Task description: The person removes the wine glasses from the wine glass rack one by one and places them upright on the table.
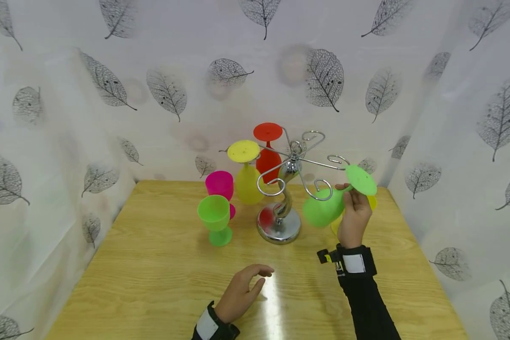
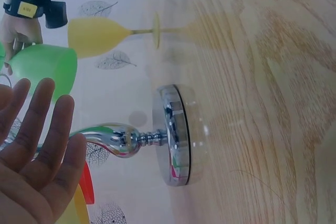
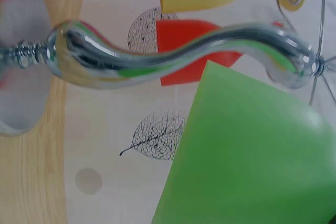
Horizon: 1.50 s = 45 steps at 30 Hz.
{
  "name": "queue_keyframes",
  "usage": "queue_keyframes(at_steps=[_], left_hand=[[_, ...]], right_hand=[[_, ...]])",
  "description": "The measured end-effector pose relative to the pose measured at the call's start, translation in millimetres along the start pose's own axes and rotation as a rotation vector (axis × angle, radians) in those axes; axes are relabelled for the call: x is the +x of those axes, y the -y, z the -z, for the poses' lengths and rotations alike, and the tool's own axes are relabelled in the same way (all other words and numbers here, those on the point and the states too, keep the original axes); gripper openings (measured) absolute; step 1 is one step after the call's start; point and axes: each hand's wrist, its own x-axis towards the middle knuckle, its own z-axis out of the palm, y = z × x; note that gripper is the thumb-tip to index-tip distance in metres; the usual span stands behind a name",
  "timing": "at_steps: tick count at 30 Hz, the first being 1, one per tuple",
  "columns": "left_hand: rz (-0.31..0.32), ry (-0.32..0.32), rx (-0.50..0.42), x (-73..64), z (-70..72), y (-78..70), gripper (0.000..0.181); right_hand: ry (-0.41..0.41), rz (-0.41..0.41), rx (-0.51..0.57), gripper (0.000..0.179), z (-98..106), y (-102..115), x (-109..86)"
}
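Wood table (image 1: 153, 278), R hand (image 1: 355, 220) pinching green cup (image 1: 322, 208) by stem, L hand (image 1: 239, 291) empty, prob straighten cup b4 hooking on rack (image 1: 291, 168).

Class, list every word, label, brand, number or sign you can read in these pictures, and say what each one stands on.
Readable text: none.
Yellow label on the black gear at the right wrist: faint dark marks, too small and blurred to read.
White patch on the right wrist: no writing can be made out.
Green cup in the right hand and metal stand: no lettering visible.
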Motion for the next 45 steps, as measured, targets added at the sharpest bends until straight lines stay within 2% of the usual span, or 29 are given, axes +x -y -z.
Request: queue_keyframes(at_steps=[4,7,10,13,17,23,28,31,33,40,43,45], left_hand=[[0.002,0.000,0.013,0.9,-0.6,0.1,0.027],[-0.018,-0.023,0.044,2.3,-0.2,-0.2,0.028],[-0.047,-0.058,0.078,5.4,1.0,-2.1,0.029],[-0.064,-0.079,0.086,10.0,2.6,-5.1,0.031],[-0.076,-0.093,0.071,14.9,4.5,-9.2,0.033],[-0.069,-0.094,0.061,18.3,6.6,-12.3,0.032],[-0.065,-0.122,0.072,23.1,10.2,-16.1,0.035],[-0.106,-0.132,0.063,26.2,11.8,-18.3,0.035],[-0.155,-0.122,0.046,28.1,12.1,-18.9,0.034],[-0.256,-0.042,-0.049,32.7,10.6,-16.4,0.035],[-0.284,-0.053,-0.024,34.5,11.5,-13.8,0.038],[-0.321,-0.087,0.022,35.7,12.5,-12.1,0.041]], right_hand=[[0.036,0.025,0.013,0.025,3.0,6.4,-21.0],[0.078,0.026,-0.007,0.028,4.1,4.1,-38.0],[0.115,-0.003,-0.013,0.030,4.3,-2.0,-55.0],[0.116,-0.052,-0.006,0.032,5.5,-8.0,-69.2],[0.109,-0.096,-0.039,0.029,7.8,-12.2,-80.0],[0.141,-0.154,-0.086,0.024,6.4,-11.8,-90.8],[0.145,-0.257,-0.069,0.026,-1.4,-8.6,-99.2],[0.138,-0.321,-0.053,0.026,-6.7,-7.3,-104.0],[0.160,-0.355,-0.055,0.029,-9.6,-7.3,-107.2],[0.278,-0.487,-0.043,0.035,-18.4,-8.2,-115.7],[0.316,-0.553,-0.050,0.035,-20.9,-8.1,-116.7],[0.338,-0.600,-0.033,0.030,-21.9,-7.6,-117.8]])
